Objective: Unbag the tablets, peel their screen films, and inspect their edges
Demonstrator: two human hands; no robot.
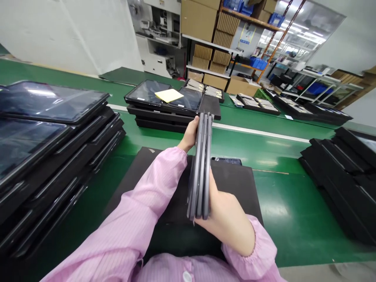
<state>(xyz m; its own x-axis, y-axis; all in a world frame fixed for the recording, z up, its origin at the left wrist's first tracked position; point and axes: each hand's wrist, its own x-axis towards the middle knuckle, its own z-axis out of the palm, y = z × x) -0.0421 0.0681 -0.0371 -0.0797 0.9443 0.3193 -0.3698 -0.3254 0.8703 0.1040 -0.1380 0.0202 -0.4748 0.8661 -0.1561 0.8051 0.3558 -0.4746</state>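
Three thin grey tablets (pixel 201 168) are held together on edge, side by side, above the work surface. My left hand (pixel 190 135) grips their far end from the left, its fingertips partly hidden behind them. Near the close end, my right hand (pixel 226 207) is wrapped round them from the right and below. Beneath lies a flat black foam sheet (pixel 237 188). Just past its far edge, a dark-screened device (pixel 226 160) shows in part beside the held tablets.
Tall stacks of black trays with screens (pixel 58 102) rise at the left. More black trays (pixel 337 168) stand at the right. Ahead, a tray stack (pixel 164 115) carries a yellow paper (pixel 169 95). Shallow trays (pixel 258 103) sit farther along the green bench (pixel 279 203).
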